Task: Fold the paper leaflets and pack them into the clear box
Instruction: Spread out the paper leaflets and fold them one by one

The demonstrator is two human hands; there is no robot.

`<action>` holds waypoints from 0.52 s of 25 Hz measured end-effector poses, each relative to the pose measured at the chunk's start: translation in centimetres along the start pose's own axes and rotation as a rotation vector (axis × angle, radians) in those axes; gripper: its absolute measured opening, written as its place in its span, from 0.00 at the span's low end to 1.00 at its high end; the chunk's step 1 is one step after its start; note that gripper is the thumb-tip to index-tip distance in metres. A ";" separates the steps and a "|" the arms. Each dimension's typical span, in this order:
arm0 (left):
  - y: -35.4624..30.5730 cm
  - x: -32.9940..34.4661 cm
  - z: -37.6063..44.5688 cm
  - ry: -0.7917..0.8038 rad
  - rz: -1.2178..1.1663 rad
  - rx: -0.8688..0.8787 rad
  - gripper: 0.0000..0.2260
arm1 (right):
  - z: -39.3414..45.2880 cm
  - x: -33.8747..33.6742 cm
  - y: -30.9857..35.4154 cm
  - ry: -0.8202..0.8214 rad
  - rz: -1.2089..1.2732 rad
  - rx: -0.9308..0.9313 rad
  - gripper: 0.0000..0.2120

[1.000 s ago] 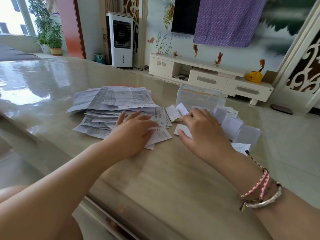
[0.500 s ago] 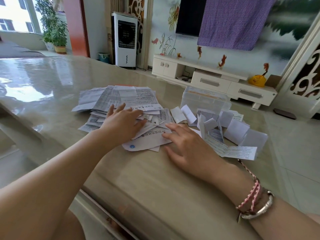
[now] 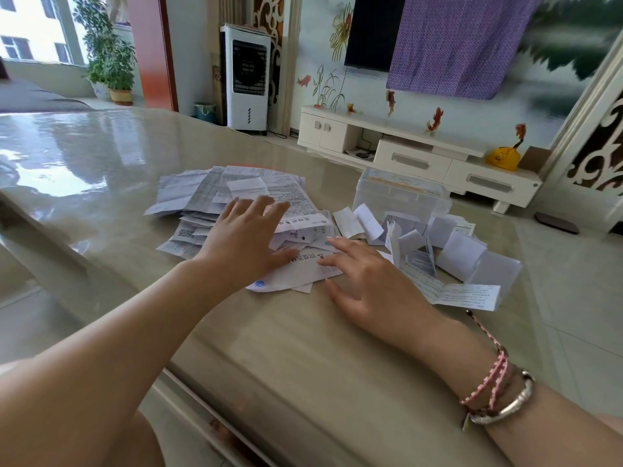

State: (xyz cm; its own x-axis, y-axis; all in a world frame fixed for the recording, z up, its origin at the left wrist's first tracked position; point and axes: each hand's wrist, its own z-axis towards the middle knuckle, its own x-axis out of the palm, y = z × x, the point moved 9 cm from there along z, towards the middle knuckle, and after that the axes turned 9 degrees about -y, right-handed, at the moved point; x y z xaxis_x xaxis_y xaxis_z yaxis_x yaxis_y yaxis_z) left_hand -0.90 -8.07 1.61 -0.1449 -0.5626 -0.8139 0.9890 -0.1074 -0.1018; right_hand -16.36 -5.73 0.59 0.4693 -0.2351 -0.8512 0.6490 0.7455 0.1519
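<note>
Head view: left hand (image 3: 244,242) lies flat, fingers spread wide, on the heap of unfolded leaflets (image 3: 232,197) on the glossy worktop (image 3: 101,156). Right hand (image 3: 367,281) rests open too, straight fingertips pressing 1 printed leaflet (image 3: 296,269) (blue mark at its near corner). Folded leaflets (image 3: 458,251) sit scattered just in front of the clear box (image 3: 401,193), behind the right hand.

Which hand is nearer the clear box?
Right. The right hand lies flat on the table just in front of the clear box, among folded leaflets; the left hand rests on the unfolded pile, farther left.
</note>
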 end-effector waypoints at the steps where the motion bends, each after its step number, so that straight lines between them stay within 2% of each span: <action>1: 0.2 0.7 -0.2 0.057 -0.018 -0.023 0.33 | 0.0 -0.1 -0.1 -0.006 0.000 0.005 0.16; 3: 0.3 1.2 -0.5 0.111 -0.043 -0.049 0.30 | 0.0 -0.2 -0.2 -0.013 -0.009 0.011 0.17; 5: -0.3 0.2 -0.6 0.074 -0.064 -0.034 0.26 | 0.2 -0.5 -0.2 -0.032 0.004 0.030 0.17; 8: -2.0 -2.0 -1.2 -0.030 -0.099 0.033 0.13 | 0.3 -1.3 -0.7 -0.066 0.093 0.100 0.21; 11: -2.5 -3.1 -2.1 -0.029 -0.084 0.049 0.12 | 0.1 -1.3 -1.2 -0.034 0.154 0.172 0.27; 13: -2.7 -3.4 -2.5 0.033 -0.274 -0.003 0.10 | 0.0 -1.2 -1.8 -0.032 0.231 0.234 0.28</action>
State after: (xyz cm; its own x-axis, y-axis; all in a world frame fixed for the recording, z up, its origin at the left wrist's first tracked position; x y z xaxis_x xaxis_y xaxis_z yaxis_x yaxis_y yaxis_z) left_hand -2.97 -3.77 3.21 -0.4056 -0.4856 -0.7744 0.9133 -0.2492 -0.3221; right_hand -18.14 -6.80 1.31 0.6361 -0.0987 -0.7652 0.6415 0.6186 0.4535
